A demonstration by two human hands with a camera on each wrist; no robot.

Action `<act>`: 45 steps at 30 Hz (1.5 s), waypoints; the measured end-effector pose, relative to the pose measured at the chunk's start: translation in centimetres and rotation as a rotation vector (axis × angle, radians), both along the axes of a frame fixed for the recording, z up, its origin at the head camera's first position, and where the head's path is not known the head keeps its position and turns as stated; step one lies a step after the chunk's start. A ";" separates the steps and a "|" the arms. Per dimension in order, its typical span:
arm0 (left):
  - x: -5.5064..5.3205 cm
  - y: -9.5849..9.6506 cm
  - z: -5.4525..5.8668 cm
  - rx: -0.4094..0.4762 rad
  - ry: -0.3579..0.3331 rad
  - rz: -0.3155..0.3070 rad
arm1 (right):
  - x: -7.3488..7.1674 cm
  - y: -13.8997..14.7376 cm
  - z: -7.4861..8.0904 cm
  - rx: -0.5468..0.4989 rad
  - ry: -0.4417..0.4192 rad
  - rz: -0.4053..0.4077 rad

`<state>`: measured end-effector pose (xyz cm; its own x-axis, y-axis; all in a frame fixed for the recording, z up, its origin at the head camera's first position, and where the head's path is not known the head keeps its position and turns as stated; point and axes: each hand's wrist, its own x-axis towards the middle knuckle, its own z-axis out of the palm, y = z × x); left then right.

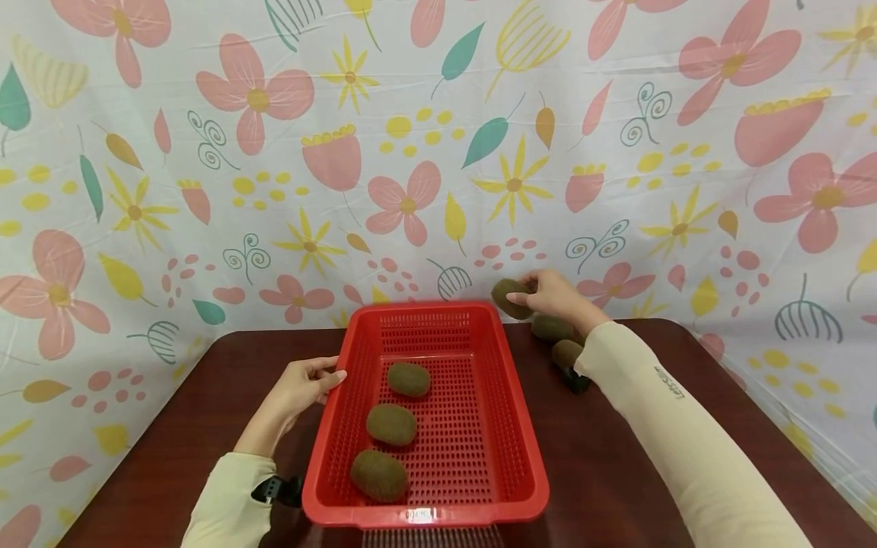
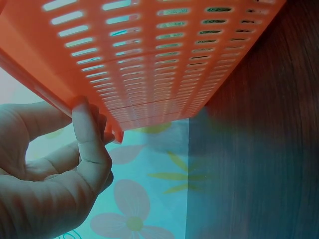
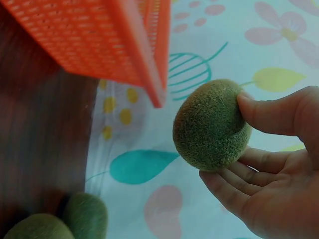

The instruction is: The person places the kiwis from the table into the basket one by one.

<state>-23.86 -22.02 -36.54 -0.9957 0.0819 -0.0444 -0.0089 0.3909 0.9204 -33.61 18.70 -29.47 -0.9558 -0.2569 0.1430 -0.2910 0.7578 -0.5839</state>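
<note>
A red plastic basket (image 1: 510,396) with slotted walls stands on the table, and 3 brown kiwis lie along its left side, one of them the near kiwi (image 1: 379,476). My left hand (image 1: 304,388) pinches the basket's left rim between thumb and fingers; the left wrist view shows this hand (image 2: 65,154) under the rim. Beyond the basket's far right corner, my right hand (image 1: 551,293) holds a kiwi (image 1: 508,298) up off the table. In the right wrist view the thumb and fingers grip that fuzzy kiwi (image 3: 212,127) from one side, close to the basket's rim.
On the dark wooden table (image 1: 582,457), right of the basket, lie two more kiwis, a farther kiwi (image 1: 551,327) and a nearer kiwi (image 1: 567,354) partly behind the right wrist. A flower-patterned cloth (image 1: 411,114) hangs behind the table.
</note>
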 end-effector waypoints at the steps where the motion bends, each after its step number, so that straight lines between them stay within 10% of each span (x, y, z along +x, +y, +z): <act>1: 0.0 0.0 0.0 0.001 0.000 0.001 | 0.0 -0.3 0.3 0.000 -0.010 -0.005; 24: 0.1 0.0 -0.1 0.010 -0.012 -0.003 | -0.1 -9.1 2.2 -0.082 -0.084 -0.009; 45: -0.2 0.0 -0.3 0.017 0.014 0.008 | -1.5 -12.2 -3.6 0.014 -0.056 0.059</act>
